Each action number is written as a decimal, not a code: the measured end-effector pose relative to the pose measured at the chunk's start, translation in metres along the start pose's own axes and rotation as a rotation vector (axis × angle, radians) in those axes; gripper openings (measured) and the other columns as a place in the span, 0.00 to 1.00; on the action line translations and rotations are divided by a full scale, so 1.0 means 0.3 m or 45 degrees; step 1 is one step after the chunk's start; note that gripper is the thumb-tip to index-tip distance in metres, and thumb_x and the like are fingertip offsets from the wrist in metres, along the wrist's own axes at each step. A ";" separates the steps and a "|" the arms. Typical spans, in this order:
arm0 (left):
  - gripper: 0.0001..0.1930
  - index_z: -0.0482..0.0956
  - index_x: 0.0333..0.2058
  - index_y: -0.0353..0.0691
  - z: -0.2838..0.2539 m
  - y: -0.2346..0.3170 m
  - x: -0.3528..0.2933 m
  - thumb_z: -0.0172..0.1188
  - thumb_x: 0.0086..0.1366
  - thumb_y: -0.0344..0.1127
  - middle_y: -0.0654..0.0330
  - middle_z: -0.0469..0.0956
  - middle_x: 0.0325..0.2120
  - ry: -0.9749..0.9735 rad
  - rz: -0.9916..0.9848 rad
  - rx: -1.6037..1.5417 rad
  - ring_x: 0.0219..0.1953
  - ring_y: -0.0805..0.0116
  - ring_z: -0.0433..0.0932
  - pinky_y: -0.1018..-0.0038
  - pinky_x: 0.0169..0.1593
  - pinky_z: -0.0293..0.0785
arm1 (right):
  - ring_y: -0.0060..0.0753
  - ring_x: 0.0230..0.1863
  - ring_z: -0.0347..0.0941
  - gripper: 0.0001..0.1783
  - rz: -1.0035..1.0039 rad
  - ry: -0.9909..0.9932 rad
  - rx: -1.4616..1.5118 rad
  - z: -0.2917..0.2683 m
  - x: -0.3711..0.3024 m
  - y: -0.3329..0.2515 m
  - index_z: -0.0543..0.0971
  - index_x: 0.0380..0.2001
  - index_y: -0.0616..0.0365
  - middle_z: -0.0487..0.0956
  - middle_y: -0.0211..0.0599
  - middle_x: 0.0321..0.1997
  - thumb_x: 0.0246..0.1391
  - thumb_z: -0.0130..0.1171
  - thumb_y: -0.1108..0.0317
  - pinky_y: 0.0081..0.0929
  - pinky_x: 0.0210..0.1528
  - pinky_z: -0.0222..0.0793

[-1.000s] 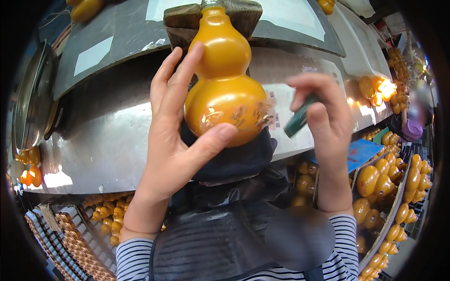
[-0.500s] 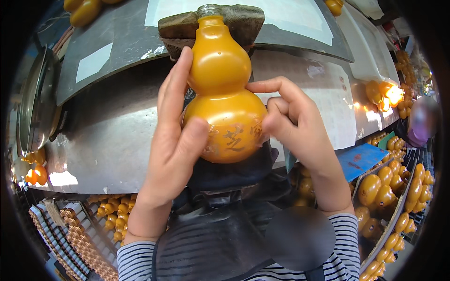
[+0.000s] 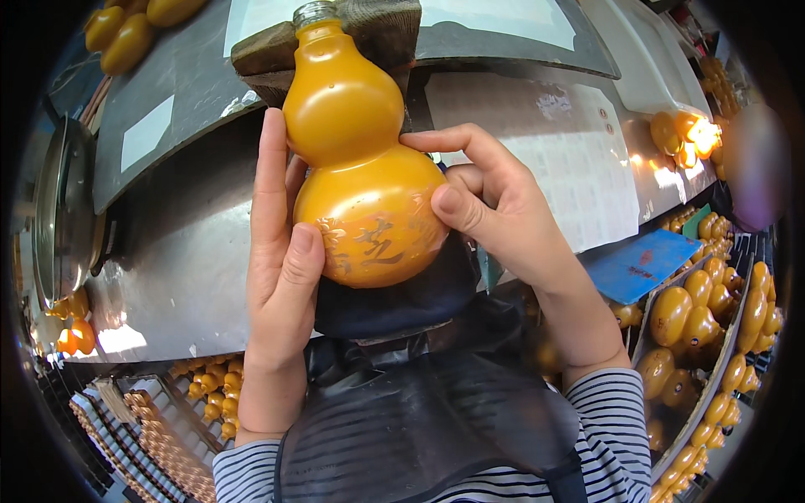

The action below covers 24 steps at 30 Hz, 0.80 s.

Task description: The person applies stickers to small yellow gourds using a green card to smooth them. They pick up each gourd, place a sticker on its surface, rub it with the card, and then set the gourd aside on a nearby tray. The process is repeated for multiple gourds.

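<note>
A glossy yellow-orange gourd-shaped bottle (image 3: 344, 109) lies before me, its threaded clear neck (image 3: 315, 12) pointing away. The narrow end rests on a notched wooden block (image 3: 377, 33); the wide lower end sits on a dark cushion (image 3: 386, 314). Etched or painted characters and small flower marks run across the lower bulb. My left hand (image 3: 281, 251) lies along the bottle's left side, fingers stretched upward and thumb at the lower bulb. My right hand (image 3: 503, 201) grips the right side, with the index finger at the waist and the thumb on the lower bulb.
A grey metal bench (image 3: 193, 285) lies beneath, with a printed sheet (image 3: 528, 151) at right and a round metal pan (image 3: 67, 201) at left. A blue board (image 3: 641, 264) leans over a box of gourds (image 3: 679, 318). More gourds hang and lie around.
The bottle, block and hands appear further left in the view. The bottle leans slightly more to the left. My right thumb now lies stretched over the lower bulb.
</note>
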<state>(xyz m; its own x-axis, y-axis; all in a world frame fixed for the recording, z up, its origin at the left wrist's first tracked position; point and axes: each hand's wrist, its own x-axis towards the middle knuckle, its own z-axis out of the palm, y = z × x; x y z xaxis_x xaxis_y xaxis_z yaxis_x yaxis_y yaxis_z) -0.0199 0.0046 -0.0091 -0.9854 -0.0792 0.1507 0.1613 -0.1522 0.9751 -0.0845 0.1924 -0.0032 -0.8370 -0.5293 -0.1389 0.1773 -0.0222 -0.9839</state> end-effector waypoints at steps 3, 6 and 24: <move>0.41 0.41 0.69 0.37 0.003 0.023 0.002 0.49 0.67 0.52 0.47 0.50 0.67 0.029 -0.036 -0.107 0.67 0.54 0.56 0.63 0.66 0.55 | 0.07 0.22 0.57 0.26 0.071 -0.008 0.039 -0.001 0.014 -0.036 0.73 0.51 0.61 0.64 0.17 0.16 0.54 0.66 0.57 0.12 0.27 0.52; 0.42 0.43 0.69 0.37 -0.013 0.059 0.023 0.54 0.64 0.46 0.45 0.55 0.65 -0.050 0.065 0.464 0.64 0.54 0.62 0.65 0.64 0.60 | 0.07 0.21 0.56 0.24 -0.031 0.012 -0.190 0.000 0.019 -0.044 0.74 0.48 0.62 0.65 0.18 0.16 0.54 0.66 0.58 0.12 0.26 0.52; 0.31 0.43 0.69 0.39 0.053 0.012 0.006 0.37 0.73 0.43 0.49 0.51 0.67 0.192 0.044 0.249 0.67 0.58 0.57 0.67 0.66 0.55 | 0.09 0.22 0.60 0.21 -0.090 0.033 -0.057 0.000 0.014 0.009 0.75 0.47 0.62 0.68 0.18 0.17 0.58 0.62 0.58 0.13 0.29 0.58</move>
<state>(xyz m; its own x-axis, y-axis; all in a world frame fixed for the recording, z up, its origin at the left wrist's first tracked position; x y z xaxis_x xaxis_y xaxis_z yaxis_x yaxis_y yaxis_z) -0.0220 0.0195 -0.0027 -0.9578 -0.2298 0.1727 0.1667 0.0452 0.9850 -0.0875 0.1901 -0.0065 -0.8598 -0.5056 -0.0712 0.0945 -0.0205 -0.9953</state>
